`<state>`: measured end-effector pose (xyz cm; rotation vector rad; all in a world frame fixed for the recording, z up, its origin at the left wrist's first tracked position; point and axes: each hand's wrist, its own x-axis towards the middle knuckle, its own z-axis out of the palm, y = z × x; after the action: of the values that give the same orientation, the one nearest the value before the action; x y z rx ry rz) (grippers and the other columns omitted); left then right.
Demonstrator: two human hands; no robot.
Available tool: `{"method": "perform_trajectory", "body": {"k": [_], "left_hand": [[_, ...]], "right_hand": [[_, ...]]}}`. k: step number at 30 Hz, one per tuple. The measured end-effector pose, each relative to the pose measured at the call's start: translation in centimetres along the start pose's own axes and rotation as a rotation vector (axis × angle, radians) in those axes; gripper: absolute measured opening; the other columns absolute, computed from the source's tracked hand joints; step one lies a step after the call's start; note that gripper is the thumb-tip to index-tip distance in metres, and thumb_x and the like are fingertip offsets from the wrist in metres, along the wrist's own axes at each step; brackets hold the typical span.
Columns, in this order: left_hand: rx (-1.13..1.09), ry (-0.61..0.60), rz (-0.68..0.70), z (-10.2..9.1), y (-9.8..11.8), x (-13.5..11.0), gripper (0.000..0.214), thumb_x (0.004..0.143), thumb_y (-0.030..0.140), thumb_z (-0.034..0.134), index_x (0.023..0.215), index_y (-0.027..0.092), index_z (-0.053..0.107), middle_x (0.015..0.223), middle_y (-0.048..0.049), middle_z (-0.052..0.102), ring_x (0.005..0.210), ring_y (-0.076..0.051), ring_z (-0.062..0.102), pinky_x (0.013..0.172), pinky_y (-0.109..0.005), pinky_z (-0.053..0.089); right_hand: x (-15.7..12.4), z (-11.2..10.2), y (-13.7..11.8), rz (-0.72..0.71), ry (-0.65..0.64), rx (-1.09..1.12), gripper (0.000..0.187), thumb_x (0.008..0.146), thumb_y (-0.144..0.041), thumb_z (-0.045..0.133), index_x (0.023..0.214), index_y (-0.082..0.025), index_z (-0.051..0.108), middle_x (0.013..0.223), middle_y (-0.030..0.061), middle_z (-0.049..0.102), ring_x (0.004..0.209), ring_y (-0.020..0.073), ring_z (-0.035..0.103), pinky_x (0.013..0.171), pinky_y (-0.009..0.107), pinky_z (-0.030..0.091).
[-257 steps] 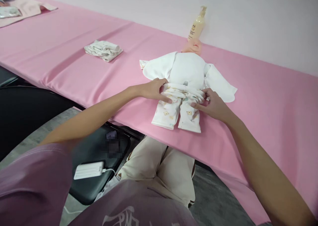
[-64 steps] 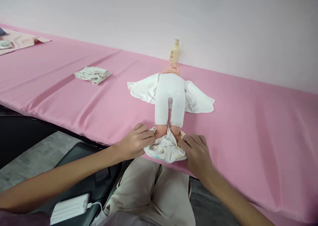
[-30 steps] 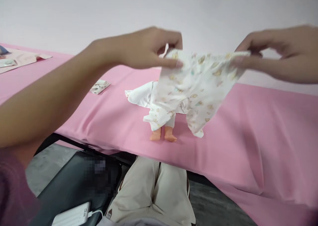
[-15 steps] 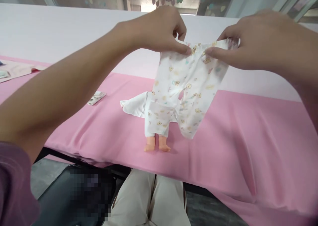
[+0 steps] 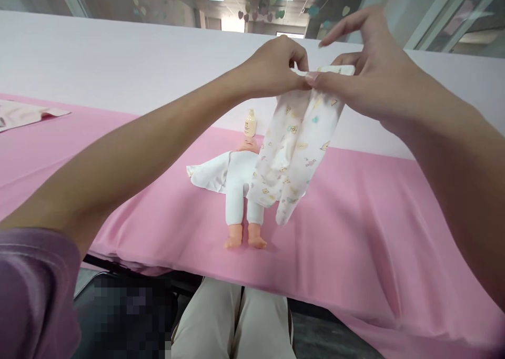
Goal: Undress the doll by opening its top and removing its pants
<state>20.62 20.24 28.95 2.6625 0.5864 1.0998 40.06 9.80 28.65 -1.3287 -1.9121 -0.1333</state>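
A pair of white baby pants with small printed bears hangs from both my hands by the waistband. My left hand pinches the waist, its fingers curled. Beside it, my right hand grips the waistband between thumb and bent fingers, with the index finger lifted free. The pants look gathered narrow, the two legs close together. Below and behind them a baby doll lies on its back, feet towards me. White cloth is spread out at its side, and the pants cover part of its body.
A cream bottle stands beyond the doll's head. Pink cloth covers the table, with a white wall behind it. Folded pale fabric lies at the far left. A dark chair is at the lower left.
The pants were spread wide and are now narrowed, with my hands closer together. My right index finger has lifted. The doll's head and the bottle have come into view.
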Motion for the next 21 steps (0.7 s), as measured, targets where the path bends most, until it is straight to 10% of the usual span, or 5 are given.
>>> {"method": "perform_trajectory", "body": {"k": [3, 8, 13, 21], "left_hand": [[-0.038, -0.033, 0.014, 0.3, -0.6, -0.1, 0.031, 0.089, 0.039, 0.078, 0.069, 0.030, 0.056, 0.086, -0.0073, 0.053, 0.085, -0.021, 0.037, 0.080, -0.042, 0.036], [-0.174, 0.010, 0.080, 1.5, -1.4, -1.1, 0.021, 0.096, 0.039, 0.074, 0.084, 0.027, 0.061, 0.113, -0.0093, 0.064, 0.103, -0.023, 0.050, 0.097, -0.044, 0.041], [-0.359, 0.022, 0.067, 2.6, -0.7, -1.9, 0.022, 0.097, 0.040, 0.071, 0.083, 0.026, 0.061, 0.107, -0.0053, 0.070, 0.101, -0.022, 0.058, 0.093, -0.040, 0.045], [-0.564, -0.005, -0.129, 3.5, 0.9, -3.7, 0.037, 0.101, 0.055, 0.067, 0.087, 0.021, 0.065, 0.101, -0.0102, 0.070, 0.096, -0.025, 0.063, 0.085, -0.039, 0.045]], "right_hand": [[-0.4, 0.1, -1.0, -0.032, -0.038, 0.088, 0.015, 0.104, -0.034, 0.070, 0.108, -0.022, 0.078, 0.097, 0.0032, 0.074, 0.083, 0.0142, 0.064, 0.075, 0.030, 0.051], [-1.6, -0.1, -1.6, -0.043, -0.051, 0.190, 0.026, 0.098, -0.008, 0.057, 0.101, -0.019, 0.080, 0.096, 0.0054, 0.078, 0.095, 0.0193, 0.073, 0.094, 0.037, 0.058], [-2.8, 0.1, -0.9, -0.244, -0.080, -0.222, 0.028, 0.088, -0.028, 0.086, 0.115, -0.029, 0.076, 0.128, 0.0074, 0.065, 0.110, 0.0248, 0.062, 0.104, 0.045, 0.053], [-2.0, -0.5, 0.6, -0.236, -0.031, -0.406, 0.022, 0.097, -0.045, 0.080, 0.103, -0.024, 0.079, 0.127, 0.0117, 0.065, 0.116, 0.0287, 0.057, 0.105, 0.048, 0.045]]}}
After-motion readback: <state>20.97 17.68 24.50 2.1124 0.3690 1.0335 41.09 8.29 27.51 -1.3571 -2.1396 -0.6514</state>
